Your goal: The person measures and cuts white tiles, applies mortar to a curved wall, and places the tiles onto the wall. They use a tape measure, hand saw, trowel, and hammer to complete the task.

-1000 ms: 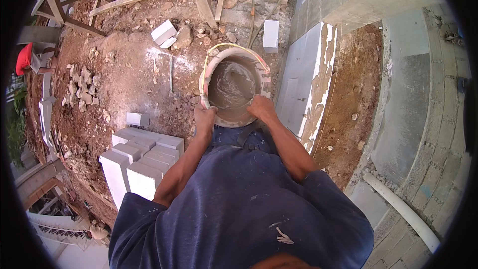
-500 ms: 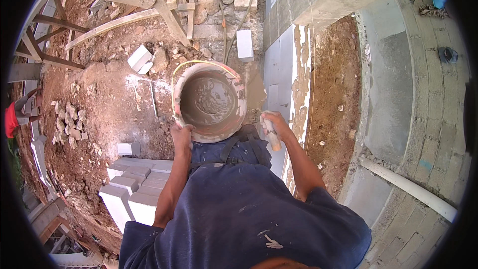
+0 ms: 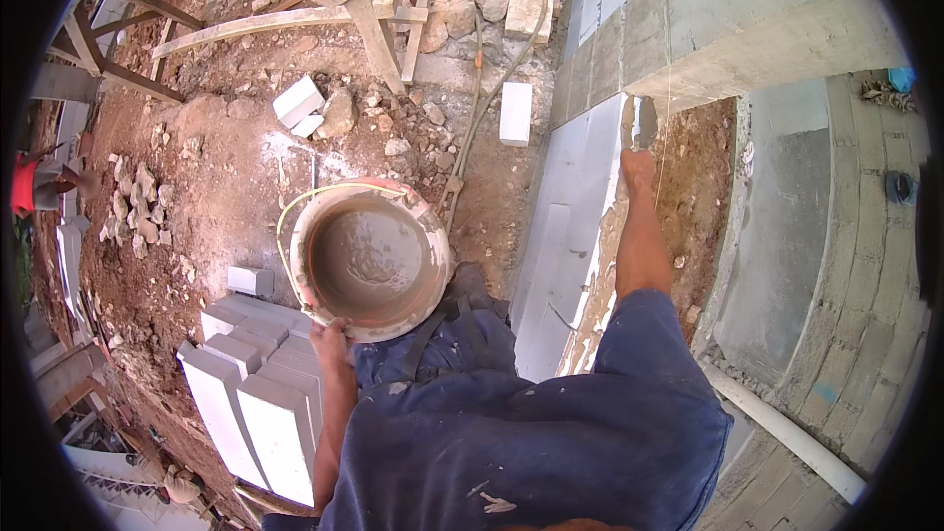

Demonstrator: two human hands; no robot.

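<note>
Head: gap btwn bucket (image 3: 438, 248) & wall (image 3: 570, 187)

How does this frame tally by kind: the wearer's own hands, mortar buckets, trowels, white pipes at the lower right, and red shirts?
Wearer's hands: 2 (left hand gripping the bucket rim, right hand holding the trowel)
Mortar bucket: 1
Trowel: 1
White pipe: 1
Red shirt: 1
Total: 6

Handle of the trowel (image 3: 645, 128) hidden
At the far end of the wall (image 3: 562, 187), the right grip (image 3: 638, 167) covers it; the bucket's (image 3: 440, 246) underside is unseen; the top edge crops the wooden frame (image 3: 366, 15).
</note>
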